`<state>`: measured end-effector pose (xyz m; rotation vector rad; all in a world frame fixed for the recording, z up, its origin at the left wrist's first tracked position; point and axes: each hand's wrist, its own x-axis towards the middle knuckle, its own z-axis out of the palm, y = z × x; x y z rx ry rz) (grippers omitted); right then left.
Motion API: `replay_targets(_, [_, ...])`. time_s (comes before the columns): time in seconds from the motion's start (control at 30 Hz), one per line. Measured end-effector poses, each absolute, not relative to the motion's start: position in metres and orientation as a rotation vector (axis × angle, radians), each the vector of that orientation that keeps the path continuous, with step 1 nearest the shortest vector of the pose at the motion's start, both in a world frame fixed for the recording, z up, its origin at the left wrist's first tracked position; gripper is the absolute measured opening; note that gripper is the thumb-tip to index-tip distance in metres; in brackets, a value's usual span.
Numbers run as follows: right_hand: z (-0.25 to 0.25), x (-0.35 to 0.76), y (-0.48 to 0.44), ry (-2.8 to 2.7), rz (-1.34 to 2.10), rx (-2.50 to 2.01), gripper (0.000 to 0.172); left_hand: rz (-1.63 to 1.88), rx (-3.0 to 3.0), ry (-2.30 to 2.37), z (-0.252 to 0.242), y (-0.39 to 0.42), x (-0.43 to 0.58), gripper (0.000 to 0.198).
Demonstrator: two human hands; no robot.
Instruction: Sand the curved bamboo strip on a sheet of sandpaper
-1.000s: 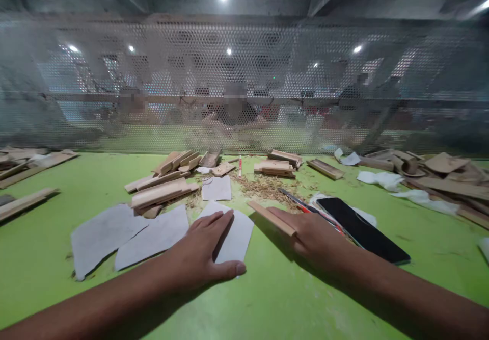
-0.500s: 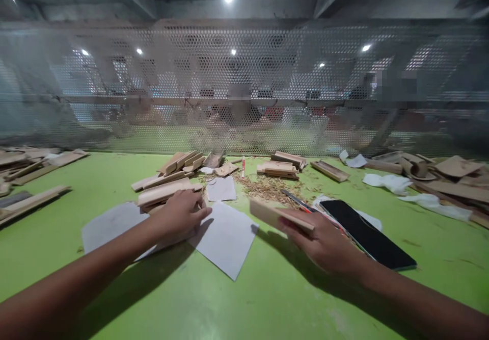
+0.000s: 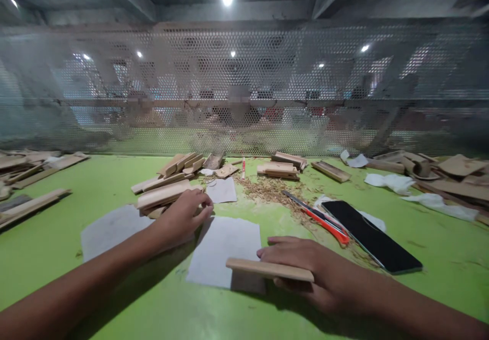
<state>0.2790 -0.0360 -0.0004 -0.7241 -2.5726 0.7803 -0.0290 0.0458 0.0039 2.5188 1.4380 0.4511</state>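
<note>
Over the green table (image 3: 214, 312), the right hand (image 3: 323, 273) pinches a pale wooden strip (image 3: 263, 267) above the near right corner of a white sheet (image 3: 225, 243), while the left hand (image 3: 181, 212), half curled, sits farther off by some stacked strips (image 3: 162, 192), gripping what, if anything, I can't tell.

Before us on the surface (image 3: 198, 314), a sheet of paper (image 3: 225, 240) lies between our left hand (image 3: 181, 210) and our right hand (image 3: 309, 266), which holds a wood strip (image 3: 252, 267) over the sheet's near right corner. Just beyond our left hand we see a stack of wood pieces (image 3: 164, 193), with a paper slip (image 3: 221, 190) to its right and shavings (image 3: 263, 189) farther right. Beyond our right hand, a craft knife (image 3: 330, 228) lies left of a smartphone (image 3: 372, 235). A perforated screen (image 3: 171, 138) stands behind.
</note>
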Motion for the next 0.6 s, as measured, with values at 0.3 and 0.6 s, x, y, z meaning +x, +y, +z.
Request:
replay_targets(0.3, [0.005,0.281,-0.029,-2.654,0.694,-0.745,0.020,0.251,2.474,1.340,0.007,0.031,-0.032,0.048])
replay_targets(0.6, [0.006,0.277,-0.030,-2.689,0.578,-0.770,0.010,0.152,2.380,1.408,0.010,0.021,-0.026,0.038])
